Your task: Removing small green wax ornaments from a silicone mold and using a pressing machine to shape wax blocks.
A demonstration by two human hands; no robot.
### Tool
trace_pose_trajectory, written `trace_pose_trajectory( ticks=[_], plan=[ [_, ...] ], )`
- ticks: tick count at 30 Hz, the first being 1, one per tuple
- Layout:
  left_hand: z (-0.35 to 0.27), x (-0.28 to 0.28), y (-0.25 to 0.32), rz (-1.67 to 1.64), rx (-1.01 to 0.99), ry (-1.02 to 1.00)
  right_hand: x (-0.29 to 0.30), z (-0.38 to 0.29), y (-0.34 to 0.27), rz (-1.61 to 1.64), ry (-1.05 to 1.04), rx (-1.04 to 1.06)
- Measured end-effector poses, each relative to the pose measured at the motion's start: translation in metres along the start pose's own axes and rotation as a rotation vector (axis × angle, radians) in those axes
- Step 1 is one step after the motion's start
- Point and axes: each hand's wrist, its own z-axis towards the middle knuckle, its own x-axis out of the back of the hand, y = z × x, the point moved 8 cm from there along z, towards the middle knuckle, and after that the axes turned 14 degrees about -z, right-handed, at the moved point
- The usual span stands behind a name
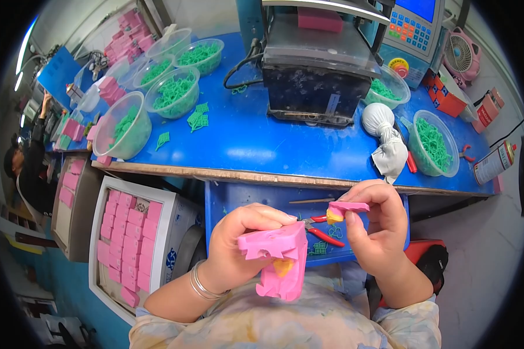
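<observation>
My left hand (244,235) grips a pink block-shaped mould (284,261), seemingly of silicone, with notched and opened edges. A bit of yellow material (283,267) shows inside its gap. Between the thumb and fingers of my right hand (375,227) is a smaller flat pink piece (349,206) with a yellow lump (334,216) under its left end. The two pink parts are apart. Below and between my hands, red-handled cutting pliers (325,237) lie in a blue tray (244,196), their jaws partly hidden by the mould. Green plastic scraps (318,248) lie there too.
Clear tubs of green pieces (174,94) stand on the blue table (227,139). At its back is a press machine (318,70). A tied white cloth bundle (384,135) and spray can (493,163) sit right. A box of pink blocks (129,244) stands left; another person (30,174) is beyond.
</observation>
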Motion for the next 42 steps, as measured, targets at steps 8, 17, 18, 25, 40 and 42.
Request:
trace_pose_trajectory(
  ticks=[8,17,18,25,40,42],
  plan=[
    [-0.002,-0.001,0.002,0.194,-0.090,-0.048,-0.001,0.004,-0.004,-0.165,-0.007,0.100],
    [-0.019,-0.010,-0.048,-0.039,0.480,-0.078,-0.032,0.048,0.054,-0.514,-0.158,-0.198],
    [-0.018,-0.010,-0.049,-0.154,0.522,-0.033,-0.032,0.051,0.049,-0.708,-0.065,-0.064],
    [-0.020,0.007,-0.054,-0.321,0.590,0.089,-0.047,0.009,-0.039,-0.156,-0.234,0.550],
    [-0.021,0.007,-0.044,-0.466,0.487,0.254,-0.063,-0.032,-0.030,-0.150,-0.126,0.399],
    [-0.024,0.008,-0.041,-0.325,0.493,0.229,-0.056,-0.024,-0.032,-0.217,-0.052,0.399]
  ],
)
